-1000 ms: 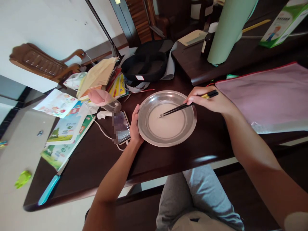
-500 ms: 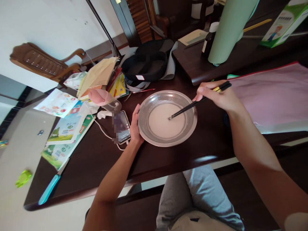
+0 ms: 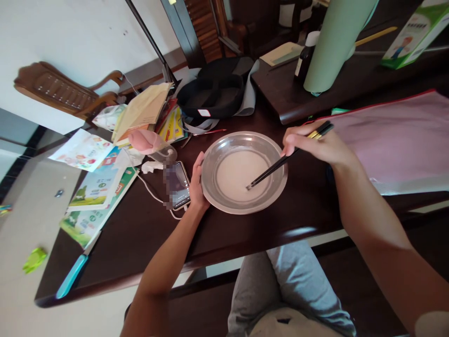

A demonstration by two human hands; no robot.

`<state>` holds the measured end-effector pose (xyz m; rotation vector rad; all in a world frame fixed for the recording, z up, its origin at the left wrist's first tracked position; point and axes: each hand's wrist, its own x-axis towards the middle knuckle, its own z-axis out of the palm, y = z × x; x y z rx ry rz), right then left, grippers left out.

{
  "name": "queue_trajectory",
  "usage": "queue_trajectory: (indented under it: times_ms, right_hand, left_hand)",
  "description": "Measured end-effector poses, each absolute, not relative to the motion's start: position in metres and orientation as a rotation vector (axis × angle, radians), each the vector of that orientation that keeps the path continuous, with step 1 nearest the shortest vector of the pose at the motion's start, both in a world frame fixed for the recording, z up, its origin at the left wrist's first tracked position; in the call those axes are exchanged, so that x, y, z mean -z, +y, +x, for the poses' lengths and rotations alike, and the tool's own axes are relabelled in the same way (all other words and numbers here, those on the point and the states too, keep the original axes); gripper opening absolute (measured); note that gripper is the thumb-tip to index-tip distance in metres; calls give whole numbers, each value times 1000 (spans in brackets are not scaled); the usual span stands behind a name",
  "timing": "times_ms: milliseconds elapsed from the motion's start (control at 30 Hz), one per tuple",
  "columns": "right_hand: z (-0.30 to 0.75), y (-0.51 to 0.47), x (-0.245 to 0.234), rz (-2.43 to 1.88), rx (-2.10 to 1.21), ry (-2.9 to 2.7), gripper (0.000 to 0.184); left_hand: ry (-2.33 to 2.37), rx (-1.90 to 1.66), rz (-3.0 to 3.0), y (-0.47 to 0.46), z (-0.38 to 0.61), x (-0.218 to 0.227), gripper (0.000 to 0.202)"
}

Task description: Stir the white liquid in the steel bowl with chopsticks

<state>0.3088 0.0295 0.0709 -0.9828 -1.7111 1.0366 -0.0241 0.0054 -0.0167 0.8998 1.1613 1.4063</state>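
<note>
A round metal bowl [image 3: 244, 206] stands on the dark table in front of me, with a milky white liquid [image 3: 238, 175] in its bottom. My left hand [image 3: 198, 185] grips the bowl by its left side; the thumb shows at the rim and the other fingers are mostly hidden. Above the bowl's right rim, my right hand [image 3: 307, 142] is closed around a pair of black chopsticks [image 3: 277, 164] with gold bands. Their tips dip into the liquid, a little below its middle.
Left of the bowl lie a phone [image 3: 180, 185] with a white cable, booklets [image 3: 93, 187] and a blue-handled knife [image 3: 75, 274]. Behind stands an open black case [image 3: 210, 93]. A green bottle [image 3: 333, 47] is at the back right, a pinkish zip pouch [image 3: 403, 145] at the right.
The chopstick tips have shifted slightly toward me and to the right within the liquid, as my right hand tilted. My left hand and the bowl stay in place.
</note>
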Motion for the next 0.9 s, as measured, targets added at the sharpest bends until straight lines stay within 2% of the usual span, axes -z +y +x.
queue_trajectory:
  times_ms: [167,267,367,467,567,700,800,900]
  right_hand:
    - [300,31,-68,-975,-1021,-1789,36]
    - [309,31,-70,-1054,-890,-1663,43]
    - [312,30,-71,-1038,-933,-1643,50]
    - [305,29,-69,-975,-1054,-1770,45]
    - [301,30,-69,-980,-1021,-1788,41]
    - [310,31,-71,-1046,-886,-1606,52]
    - [310,30,-70,-1004,-984,-1661,54]
    - [303,30,-67,-928,-1104,-1821,44]
  left_hand:
    - [1152,-1413,924,5,-25,18,66]
    - [1139,-1422,917,5,-24,19,64]
    - [1141,-1416,921,6,-25,20,65]
    - [1147,-1406,937,6,-26,21,67]
    - [1142,-1414,926,6,-25,20,66]
    - [1147,-1429,874,4,-23,19,65]
    - [1150,-1424,895,5,-24,19,65]
    - [1155,-1409,937,6,-26,20,66]
